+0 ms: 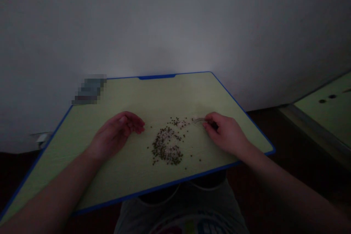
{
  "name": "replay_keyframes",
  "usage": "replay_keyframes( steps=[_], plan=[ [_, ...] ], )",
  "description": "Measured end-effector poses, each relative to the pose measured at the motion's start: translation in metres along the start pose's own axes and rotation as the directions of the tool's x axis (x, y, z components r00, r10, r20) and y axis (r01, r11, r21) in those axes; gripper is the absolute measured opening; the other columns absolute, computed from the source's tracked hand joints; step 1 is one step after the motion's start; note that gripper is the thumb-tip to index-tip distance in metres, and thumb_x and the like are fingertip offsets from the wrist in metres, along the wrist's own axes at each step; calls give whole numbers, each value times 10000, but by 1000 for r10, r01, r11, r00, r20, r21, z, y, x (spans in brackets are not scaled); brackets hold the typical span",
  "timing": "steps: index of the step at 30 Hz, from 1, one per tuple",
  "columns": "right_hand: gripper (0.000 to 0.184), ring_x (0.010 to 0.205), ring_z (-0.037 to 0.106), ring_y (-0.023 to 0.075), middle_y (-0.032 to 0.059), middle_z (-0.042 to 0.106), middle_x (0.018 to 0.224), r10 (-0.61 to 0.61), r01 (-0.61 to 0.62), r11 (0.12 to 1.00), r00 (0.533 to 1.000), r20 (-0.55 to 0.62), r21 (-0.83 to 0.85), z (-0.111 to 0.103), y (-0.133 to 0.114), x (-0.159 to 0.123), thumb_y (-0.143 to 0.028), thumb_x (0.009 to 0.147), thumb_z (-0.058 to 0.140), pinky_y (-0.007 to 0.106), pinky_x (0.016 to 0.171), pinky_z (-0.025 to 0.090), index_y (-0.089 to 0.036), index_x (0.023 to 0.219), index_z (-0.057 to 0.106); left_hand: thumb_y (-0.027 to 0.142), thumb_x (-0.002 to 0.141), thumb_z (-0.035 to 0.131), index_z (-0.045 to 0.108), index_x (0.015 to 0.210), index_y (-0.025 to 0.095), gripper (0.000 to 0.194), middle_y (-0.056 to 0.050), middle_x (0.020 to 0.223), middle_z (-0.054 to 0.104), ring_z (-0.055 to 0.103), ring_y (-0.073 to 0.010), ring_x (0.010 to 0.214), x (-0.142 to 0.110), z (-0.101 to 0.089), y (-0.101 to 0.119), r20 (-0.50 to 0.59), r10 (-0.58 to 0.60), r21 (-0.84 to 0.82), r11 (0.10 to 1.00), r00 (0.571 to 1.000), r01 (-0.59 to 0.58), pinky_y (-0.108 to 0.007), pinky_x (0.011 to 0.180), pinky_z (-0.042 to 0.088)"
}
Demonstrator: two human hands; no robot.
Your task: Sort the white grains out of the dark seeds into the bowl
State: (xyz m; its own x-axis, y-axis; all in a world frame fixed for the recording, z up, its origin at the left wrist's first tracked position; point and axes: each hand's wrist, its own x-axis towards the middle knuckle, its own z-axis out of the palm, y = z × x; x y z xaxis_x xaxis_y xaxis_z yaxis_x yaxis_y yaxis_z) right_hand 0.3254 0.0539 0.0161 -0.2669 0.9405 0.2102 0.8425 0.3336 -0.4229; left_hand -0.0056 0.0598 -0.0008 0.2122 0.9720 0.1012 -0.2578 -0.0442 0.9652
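Note:
A loose pile of small dark green beans (157, 142) mixed with pale rice-like grains (168, 139) lies near the middle of the table. A smaller scatter of the same grains and beans extends toward the upper right of the pile. My right hand (226, 131) pinches a pair of thin, pale tweezers (197, 120), their tips pointing left at the edge of this scatter. Left of the pile, my left hand (119, 131) rests on its side, palm turned inward. Its fingers are loosely curved, and nothing shows in them.
The pale green table (131, 172) has a blue rim. A blurred-out flat object (89, 90) lies at its far left corner. A grey wall (164, 22) rises behind it. A pale panel (329, 109) stands at the right, and my legs are under the front edge.

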Motion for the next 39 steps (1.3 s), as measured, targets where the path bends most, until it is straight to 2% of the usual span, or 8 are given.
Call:
replay_keyframes(
  steps=[6,14,20,30,35,39],
  plan=[
    [109,666,602,151,22,674,771,-146,140,988,985,87,72,-2,1,2,-241,876,530,259,612,400,-187,939,601,423,818,617,718,877,130,316,-115,845,713,644,-199,713,0,-2,-1,21,21,-2,1000,1000,-21,-309,671,514],
    [112,638,554,139,9,623,731,-248,232,968,943,222,97,-13,2,-7,-247,897,505,259,599,380,-187,880,599,439,817,610,724,864,149,315,-100,841,720,642,-191,708,0,0,0,4,4,15,1000,1000,-4,-309,671,512],
    [114,680,578,151,24,648,779,-214,202,975,963,161,88,-11,3,-3,-256,897,507,267,628,392,-191,903,601,448,791,637,720,845,140,323,-107,832,722,643,-202,699,0,1,2,-11,10,23,1000,1000,-9,-318,662,517],
    [91,647,559,140,9,624,742,-257,236,965,939,228,117,-12,4,-2,-236,893,519,256,609,385,-186,892,596,439,800,632,720,849,129,326,-117,829,717,640,-201,695,0,0,0,-5,6,-9,1000,1000,-6,-316,660,513],
    [99,700,599,156,25,664,801,-207,187,974,966,157,129,-11,8,-4,-245,896,518,268,644,409,-193,915,600,426,813,619,713,863,126,318,-117,844,711,643,-198,713,0,-1,-1,-4,-10,-13,1000,1000,10,-312,679,507],
    [94,691,605,159,24,668,785,-191,170,976,969,160,135,-9,8,-3,-249,889,526,270,636,416,-193,912,599,420,820,608,713,867,135,307,-112,858,712,640,-201,723,-1,-1,-1,-7,-14,2,1000,1000,14,-318,692,506]
  ],
)
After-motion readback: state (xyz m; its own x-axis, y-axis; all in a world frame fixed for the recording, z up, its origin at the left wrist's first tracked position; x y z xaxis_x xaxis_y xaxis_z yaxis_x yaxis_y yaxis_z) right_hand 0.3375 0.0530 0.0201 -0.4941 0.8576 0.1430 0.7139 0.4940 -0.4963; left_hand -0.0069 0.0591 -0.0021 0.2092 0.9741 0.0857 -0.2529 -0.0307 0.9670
